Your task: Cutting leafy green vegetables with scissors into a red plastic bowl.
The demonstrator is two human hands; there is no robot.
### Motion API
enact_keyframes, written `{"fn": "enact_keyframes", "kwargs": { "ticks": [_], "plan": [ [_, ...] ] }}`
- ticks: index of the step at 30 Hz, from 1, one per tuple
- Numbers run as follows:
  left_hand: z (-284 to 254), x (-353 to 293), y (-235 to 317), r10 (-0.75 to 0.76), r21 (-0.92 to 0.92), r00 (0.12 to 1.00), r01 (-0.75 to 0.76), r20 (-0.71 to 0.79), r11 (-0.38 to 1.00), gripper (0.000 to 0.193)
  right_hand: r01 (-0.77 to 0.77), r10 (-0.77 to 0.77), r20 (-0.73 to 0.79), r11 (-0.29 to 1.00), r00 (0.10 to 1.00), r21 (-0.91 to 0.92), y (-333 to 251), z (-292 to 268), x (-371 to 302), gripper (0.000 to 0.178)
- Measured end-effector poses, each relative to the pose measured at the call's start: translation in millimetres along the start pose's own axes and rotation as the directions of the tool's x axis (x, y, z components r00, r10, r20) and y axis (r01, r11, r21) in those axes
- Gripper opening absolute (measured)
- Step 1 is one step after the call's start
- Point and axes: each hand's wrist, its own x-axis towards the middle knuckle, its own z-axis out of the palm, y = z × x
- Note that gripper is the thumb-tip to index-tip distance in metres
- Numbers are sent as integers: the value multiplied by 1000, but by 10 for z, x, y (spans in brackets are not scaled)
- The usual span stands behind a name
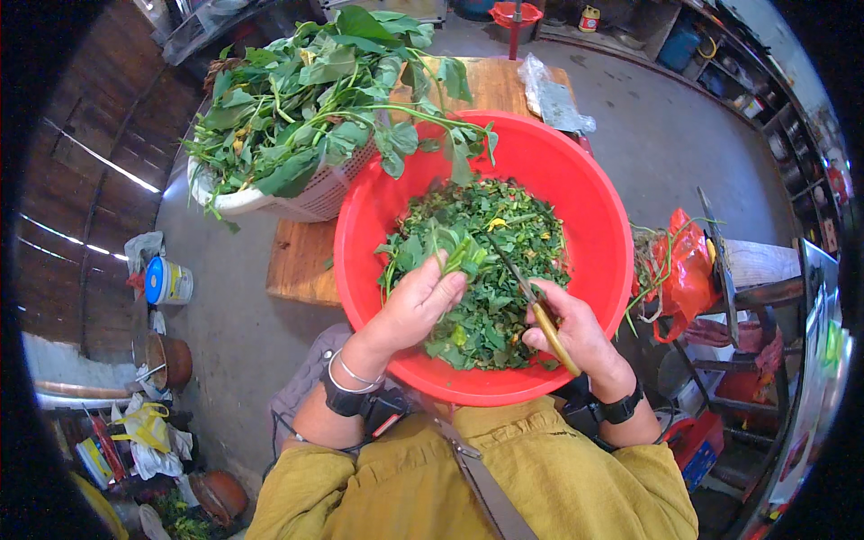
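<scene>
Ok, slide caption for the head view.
Left fingers grip greens, right fingers hold a yellow-handled cutting tool, above chopped leaves in a red basin.

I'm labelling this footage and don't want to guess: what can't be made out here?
All in the head view:
Basin floor: mostly covered by cut greens.
Bunch: its gripped part is hidden by the left hand.
Cutter handle: partly covered by the right hand.
Basket bottom: hidden by its wall and the heap.
Red bag: contents hidden by crumpled plastic.
Shelves at far right: items too small and blurred.
</scene>
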Motion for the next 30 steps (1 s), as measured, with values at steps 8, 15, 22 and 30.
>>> {"fn": "enact_keyframes", "kwargs": {
  "ticks": [8, 15, 22, 30],
  "plan": [
    [-2, -5, -112, 0, 37, 999, -2, 51, 999, 20, 140, -124, 109, 978, 986, -153, -37, 16, 49, 75],
    [-20, 6, -109, -23, 6, 994, 22, 109, 1000, 21, 159, -143, 95, 969, 985, -189, -60, 22, 29, 74],
    [-7, -8, -25, -25, -7, 995, 26, 94, 1000, 22, 190, -186, 38, 956, 982, -225, -65, 21, -9, 70],
    [-4, -5, -50, -10, 161, 996, -4, 84, 987, 24, 110, -114, -13, 978, 993, -178, -58, 13, -19, 69]
  ]
}}
